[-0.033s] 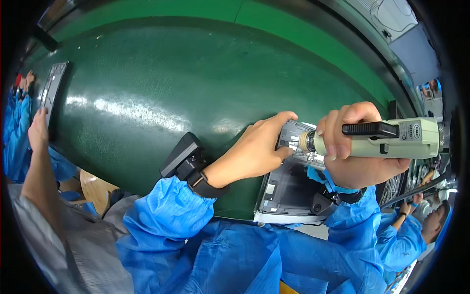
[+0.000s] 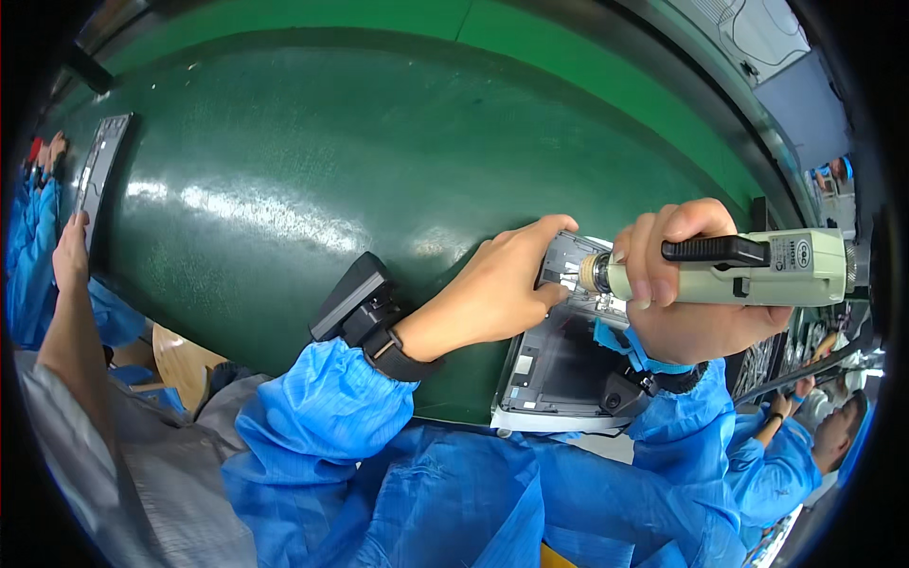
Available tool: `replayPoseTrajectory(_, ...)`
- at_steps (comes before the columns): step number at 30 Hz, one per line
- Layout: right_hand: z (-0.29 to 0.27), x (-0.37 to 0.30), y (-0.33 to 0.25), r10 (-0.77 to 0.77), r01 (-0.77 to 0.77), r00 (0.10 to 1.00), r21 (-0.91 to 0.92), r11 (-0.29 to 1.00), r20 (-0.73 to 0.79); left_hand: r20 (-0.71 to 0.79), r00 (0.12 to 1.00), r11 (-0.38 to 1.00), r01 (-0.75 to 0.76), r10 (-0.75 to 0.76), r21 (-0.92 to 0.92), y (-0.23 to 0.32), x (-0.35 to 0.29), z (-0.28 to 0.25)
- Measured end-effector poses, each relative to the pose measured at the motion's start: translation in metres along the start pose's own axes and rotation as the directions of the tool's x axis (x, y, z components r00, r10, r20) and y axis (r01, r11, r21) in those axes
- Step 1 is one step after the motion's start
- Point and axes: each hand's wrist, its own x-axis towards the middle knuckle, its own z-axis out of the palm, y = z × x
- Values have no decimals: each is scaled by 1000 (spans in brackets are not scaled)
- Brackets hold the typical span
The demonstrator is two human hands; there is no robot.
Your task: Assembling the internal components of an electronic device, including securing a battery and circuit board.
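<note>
My right hand (image 2: 682, 275) is wrapped round a pale green electric screwdriver (image 2: 805, 268) with a black lever, held nearly level and pointing left. Its tip is over a flat grey device housing (image 2: 530, 383), which has a dark panel and small electronic parts; the exact contact point is hidden. My left hand (image 2: 507, 284) grips the housing's upper left part, thumb on the near side and fingers at the far edge. Part of the housing is hidden under my right hand and wrist.
The housing lies on a green worktable (image 2: 284, 142). At the far left, another person's hand (image 2: 72, 251) touches a similar long grey panel (image 2: 102, 170). A round wooden stool (image 2: 180, 364) stands below the table edge. Another person (image 2: 786, 454) in blue is at the right.
The other person's hand and forearm at the left have shifted slightly. My hands, the screwdriver and the housing show no visible movement.
</note>
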Motion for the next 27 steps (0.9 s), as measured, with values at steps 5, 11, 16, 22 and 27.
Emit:
replayPoseTrajectory(5, -14, -4, 8, 42, -69, 993, 243, 967, 115, -38, 997, 997, -73, 73, 4, -8, 1, 3)
replayPoseTrajectory(11, -17, -3, 14, 36, -59, 993, 201, 978, 114, -64, 990, 992, -128, 127, 0, -11, 3, 6)
replayPoseTrajectory(16, -11, 2, 11, -46, 43, 998, 77, 996, 40, -119, 962, 959, -223, 245, 176, -7, -3, -3)
replayPoseTrajectory(22, -7, 2, 6, -53, 52, 999, 88, 995, 9, -112, 942, 920, -275, 315, 278, 2, -8, -10)
replayPoseTrajectory(27, -9, 0, 7, -59, 57, 998, 78, 995, 19, -95, 913, 875, -345, 397, 339, -1, -6, -9)
